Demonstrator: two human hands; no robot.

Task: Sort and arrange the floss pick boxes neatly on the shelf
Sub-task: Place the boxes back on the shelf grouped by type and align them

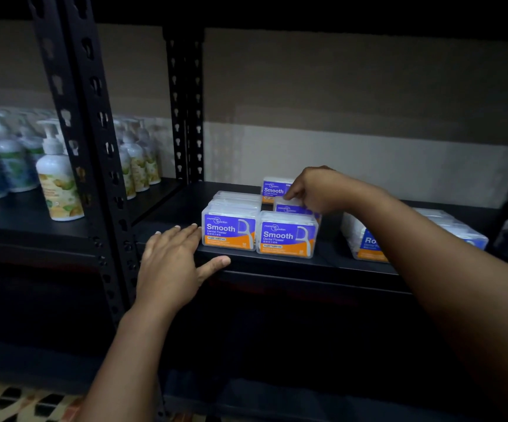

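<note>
Clear plastic Smooth boxes (229,229) already stand in two front-facing rows on the shelf (277,264). The right hand (310,190) pinches a second-row box (289,205), the left hand (170,263) rests fingers spread; the Round boxes (365,242) look unsorted.

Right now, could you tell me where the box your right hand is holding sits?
It sits mid-shelf, behind the front right Smooth box, under the right hand.

Bare shelf (170,217) open just ahead of left hand (172,263), up to black upright post (100,166) on its left. Floss boxes (258,229) block its right. Dark gap right of right hand (310,190), before more boxes (365,242).
</note>
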